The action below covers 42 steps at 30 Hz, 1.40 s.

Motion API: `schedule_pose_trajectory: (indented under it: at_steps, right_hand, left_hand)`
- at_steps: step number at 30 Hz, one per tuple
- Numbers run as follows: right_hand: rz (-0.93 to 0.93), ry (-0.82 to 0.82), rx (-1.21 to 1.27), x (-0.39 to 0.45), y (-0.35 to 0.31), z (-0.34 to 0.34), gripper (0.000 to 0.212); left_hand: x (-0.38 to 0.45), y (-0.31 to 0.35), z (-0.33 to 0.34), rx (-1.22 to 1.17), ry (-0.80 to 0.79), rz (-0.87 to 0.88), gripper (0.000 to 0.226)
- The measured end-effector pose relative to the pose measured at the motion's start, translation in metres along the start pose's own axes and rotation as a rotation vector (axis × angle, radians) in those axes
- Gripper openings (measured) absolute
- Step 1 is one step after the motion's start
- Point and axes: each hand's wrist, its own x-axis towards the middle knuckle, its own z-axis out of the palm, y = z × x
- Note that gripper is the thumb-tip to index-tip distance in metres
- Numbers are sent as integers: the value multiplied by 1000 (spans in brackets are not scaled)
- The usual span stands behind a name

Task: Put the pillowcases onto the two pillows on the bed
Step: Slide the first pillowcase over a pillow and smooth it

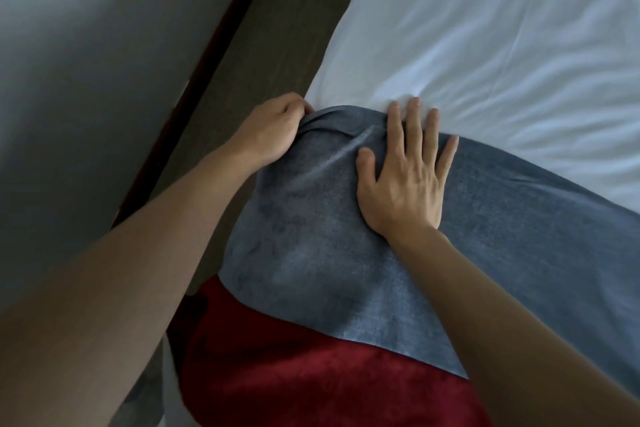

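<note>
A grey-blue pillowcase [311,253] covers a plump pillow that lies on the near left corner of the bed. My left hand [273,128] pinches the bunched far corner of the pillowcase at the bed's edge. Flat on top of the covered pillow rests my right hand [405,177], fingers spread and pressing down. A dark red cloth [294,367] shows beneath the pillow's near end; whether it is a pillow or a garment I cannot tell. No second pillow is in view.
The white bed sheet [502,45] stretches away to the right and far side. A strip of dark floor [277,28] runs along the bed's left edge, bounded by a grey wall [86,45] with a dark skirting board.
</note>
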Motion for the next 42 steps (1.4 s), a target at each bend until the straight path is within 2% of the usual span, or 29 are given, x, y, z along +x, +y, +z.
schedule_pose_trajectory:
  at_steps: [4, 7, 11, 13, 15, 17, 20, 23, 30, 33, 36, 40, 42]
  right_hand:
    - [-9, 6, -3, -1, -1, -1, 73]
    - [-8, 5, -1, -1, -1, -2, 74]
    - [-28, 22, 13, 0, -1, -4, 74]
    - [-82, 46, 11, 1, -1, -5, 73]
    - [-130, 62, 9, 2, -2, -4, 70]
    - [-137, 68, 11, 2, -2, -3, 69]
    - [-128, 69, -4, 3, -1, -1, 70]
    - [-119, 62, -11, 3, -1, -1, 71]
    - [-112, 89, 28, 0, 0, 1, 72]
    - [-113, 103, 39, -1, 2, 1, 71]
    - [-116, 104, 32, -1, 2, 1, 70]
    - [-114, 96, 9, 0, 1, 3, 71]
    - [-112, 86, -1, 0, 1, 3, 72]
  left_hand:
    - [8, 3, -3, 156, -86, -59, 18]
    - [11, 9, -7, 101, -85, -43, 14]
    - [23, 14, -7, -32, 115, -48, 12]
    - [29, 19, -3, 6, 171, -58, 7]
    - [29, 23, 5, 13, 214, 21, 11]
    - [21, 26, 11, -45, 263, 182, 20]
    - [10, 20, 18, 139, 299, 405, 21]
    - [16, 18, 16, 76, 282, 290, 11]
    - [22, 23, -3, -81, 64, 81, 17]
    - [21, 19, 2, -60, 61, 20, 16]
    - [24, 17, 5, -18, 142, -27, 19]
    - [17, 18, 18, 219, 500, 30, 25]
    - [7, 19, 30, 143, 546, 40, 27]
